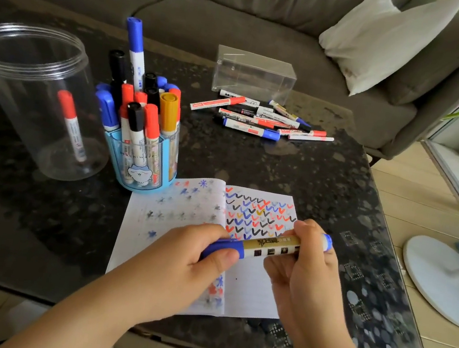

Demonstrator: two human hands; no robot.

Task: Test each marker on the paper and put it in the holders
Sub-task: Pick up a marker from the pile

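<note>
Marker (268,245): gold barrel, black print, blue cap and blue end. Held over open notebook (251,283) on table (311,170), long axis near level, cap end left. Left hand (189,259) fingers clamped on cap; right hand (303,261) fingers clamped on barrel.

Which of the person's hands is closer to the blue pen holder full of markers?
Left. The left hand grips the marker's blue cap just below and right of the blue pen holder. The right hand holds the marker's barrel farther right, over the paper's right page.
</note>
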